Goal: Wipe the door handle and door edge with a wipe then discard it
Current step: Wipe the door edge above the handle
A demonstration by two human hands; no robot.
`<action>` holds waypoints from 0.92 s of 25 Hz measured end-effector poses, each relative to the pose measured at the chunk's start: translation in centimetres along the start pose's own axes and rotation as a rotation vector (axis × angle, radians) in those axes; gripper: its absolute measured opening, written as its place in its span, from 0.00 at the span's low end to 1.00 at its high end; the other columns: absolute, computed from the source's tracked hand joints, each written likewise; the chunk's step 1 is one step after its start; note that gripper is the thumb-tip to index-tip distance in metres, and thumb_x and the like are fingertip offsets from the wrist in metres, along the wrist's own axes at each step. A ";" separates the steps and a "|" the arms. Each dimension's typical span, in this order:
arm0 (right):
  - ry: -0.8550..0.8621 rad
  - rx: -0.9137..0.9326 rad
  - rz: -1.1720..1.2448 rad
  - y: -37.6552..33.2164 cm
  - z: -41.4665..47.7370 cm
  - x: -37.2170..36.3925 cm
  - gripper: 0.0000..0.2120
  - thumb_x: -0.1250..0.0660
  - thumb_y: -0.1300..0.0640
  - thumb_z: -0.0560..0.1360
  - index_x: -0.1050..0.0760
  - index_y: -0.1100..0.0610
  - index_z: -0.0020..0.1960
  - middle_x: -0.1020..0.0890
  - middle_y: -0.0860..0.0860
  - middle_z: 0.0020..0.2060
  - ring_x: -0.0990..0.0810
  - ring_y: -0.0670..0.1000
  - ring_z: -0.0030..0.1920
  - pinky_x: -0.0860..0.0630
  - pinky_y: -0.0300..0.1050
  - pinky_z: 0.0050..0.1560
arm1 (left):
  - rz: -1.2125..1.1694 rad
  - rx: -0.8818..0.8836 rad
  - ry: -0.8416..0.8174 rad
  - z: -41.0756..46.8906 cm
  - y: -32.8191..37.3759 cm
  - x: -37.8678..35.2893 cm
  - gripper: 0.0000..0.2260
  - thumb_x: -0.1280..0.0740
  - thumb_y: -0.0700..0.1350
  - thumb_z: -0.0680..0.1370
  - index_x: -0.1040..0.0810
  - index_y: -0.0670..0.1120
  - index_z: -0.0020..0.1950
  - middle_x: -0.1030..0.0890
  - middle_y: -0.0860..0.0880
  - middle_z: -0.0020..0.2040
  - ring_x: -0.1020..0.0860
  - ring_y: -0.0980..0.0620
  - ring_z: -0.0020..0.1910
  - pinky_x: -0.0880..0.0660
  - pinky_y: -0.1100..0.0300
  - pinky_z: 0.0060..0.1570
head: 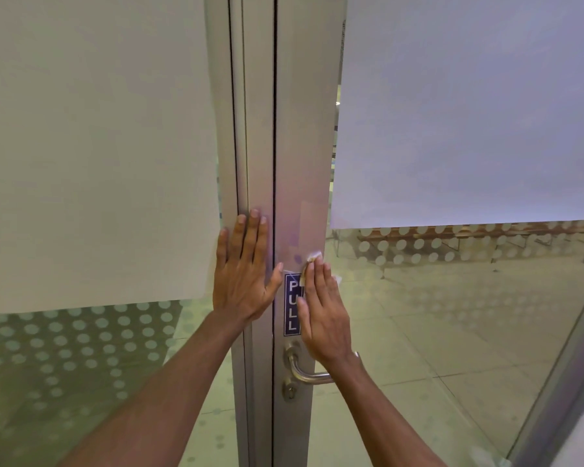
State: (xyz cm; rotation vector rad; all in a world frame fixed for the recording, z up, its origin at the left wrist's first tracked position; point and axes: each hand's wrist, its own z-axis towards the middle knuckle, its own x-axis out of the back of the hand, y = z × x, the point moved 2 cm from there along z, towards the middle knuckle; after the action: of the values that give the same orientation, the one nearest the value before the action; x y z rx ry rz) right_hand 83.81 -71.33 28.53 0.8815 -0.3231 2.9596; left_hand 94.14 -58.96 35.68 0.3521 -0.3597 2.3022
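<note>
A glass door with a silver metal edge (300,146) stands shut in front of me. My right hand (322,308) presses a crumpled white wipe (312,257) flat against that edge, just above and beside a blue PULL sticker (291,308). Only bits of the wipe show past my fingertips. The steel lever handle (304,372) sits below my right wrist, with a keyhole cylinder (289,390) under it. My left hand (243,267) lies flat with fingers spread on the neighbouring frame post (255,146), left of the dark gap between door and frame.
Frosted panels (91,146) cover the upper glass on both sides, with dotted film below. Through the clear lower glass I see a tiled floor (435,332) and wooden benches (486,230) beyond. Another metal frame (560,382) slants at the right edge.
</note>
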 end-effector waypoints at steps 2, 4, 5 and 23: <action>-0.022 0.013 -0.043 0.2 0.2 0.0 0.29 0.53 0.49 0.83 0.56 0.59 0.79 0.55 0.54 0.79 0.53 0.53 0.79 0.54 0.49 0.79 | -0.003 -0.001 0.011 0.0 0.0 0.1 0.33 0.56 0.61 0.81 0.59 0.43 0.80 0.63 0.47 0.80 0.60 0.49 0.80 0.64 0.50 0.78; -0.023 0.036 -0.085 0.5 1.7 0.3 0.29 0.55 0.47 0.83 0.56 0.59 0.79 0.55 0.54 0.79 0.53 0.53 0.79 0.55 0.47 0.79 | -0.001 -0.002 0.018 0.0 0.2 0.1 0.33 0.56 0.61 0.81 0.60 0.44 0.80 0.65 0.47 0.80 0.62 0.49 0.79 0.64 0.50 0.78; -0.021 0.045 -0.099 0.7 2.3 0.3 0.29 0.55 0.47 0.83 0.56 0.59 0.79 0.55 0.54 0.79 0.53 0.53 0.79 0.55 0.47 0.79 | 0.004 -0.002 0.016 0.1 0.1 0.1 0.33 0.56 0.61 0.81 0.61 0.44 0.80 0.65 0.47 0.80 0.62 0.49 0.79 0.64 0.50 0.78; -0.065 0.119 -0.116 -1.5 1.3 -0.6 0.29 0.51 0.48 0.83 0.51 0.61 0.78 0.51 0.56 0.79 0.53 0.53 0.79 0.49 0.51 0.78 | -0.019 -0.010 0.023 -0.1 -0.2 -0.6 0.32 0.55 0.59 0.81 0.57 0.43 0.80 0.60 0.46 0.80 0.57 0.48 0.80 0.61 0.48 0.78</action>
State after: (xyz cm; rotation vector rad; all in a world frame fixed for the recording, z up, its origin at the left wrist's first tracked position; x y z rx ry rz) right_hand 85.14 -70.10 29.50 0.9751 -0.0952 2.8727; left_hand 94.69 -59.20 35.38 0.3219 -0.3547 2.2834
